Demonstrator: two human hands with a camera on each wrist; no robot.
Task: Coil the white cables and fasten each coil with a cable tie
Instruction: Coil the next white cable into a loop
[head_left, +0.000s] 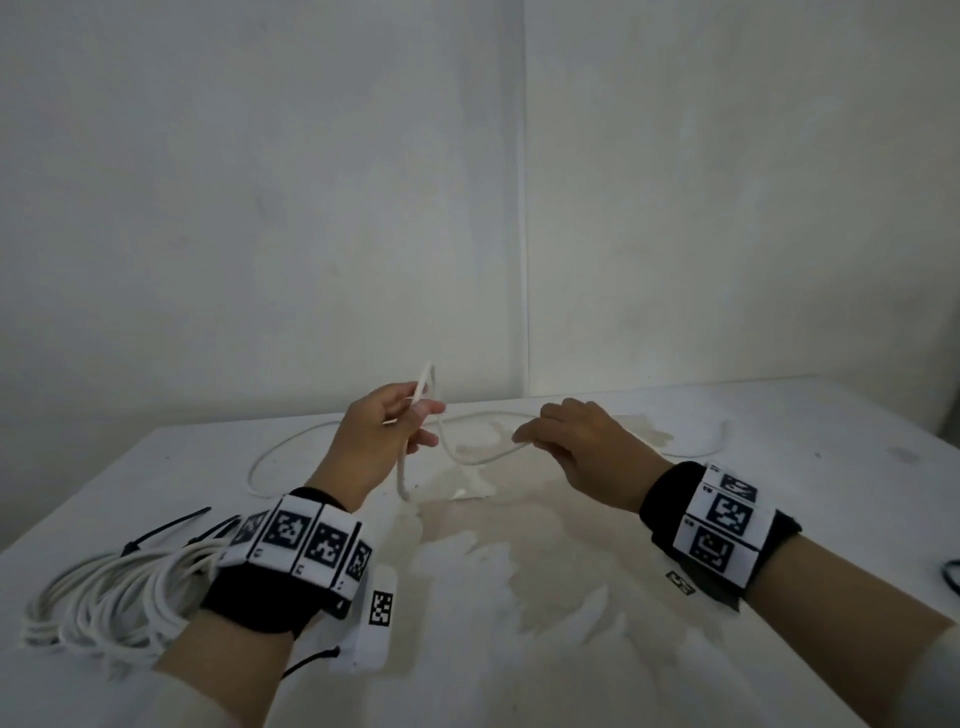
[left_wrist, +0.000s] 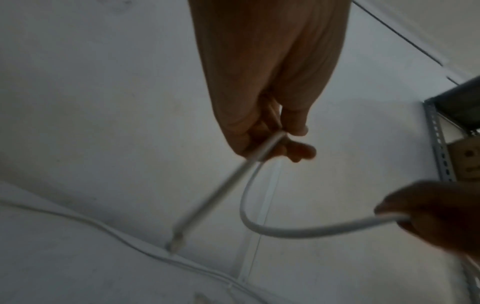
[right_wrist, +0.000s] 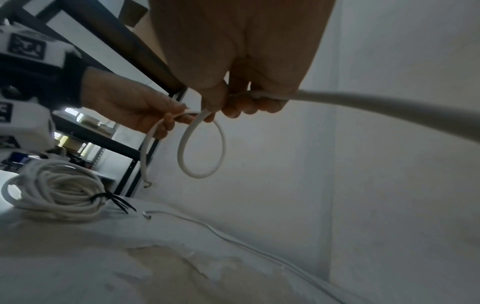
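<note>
both hands raised over the table, a cable slung between them

the left hand (head_left: 387, 423) pinches the cable (head_left: 470, 457) near its end, which hangs down below the hand; the right hand (head_left: 576, 441) grips it further along, with a sagging loop between the two. beyond the right hand the cable runs away to the right across the table (head_left: 571, 649). another cable (head_left: 291, 441) lies on the table behind the left hand. a finished coil (head_left: 119, 597) lies at the table's near left, beside the left wrist, with cable ties (head_left: 166, 530) just behind it. a wall stands behind the table.
</note>
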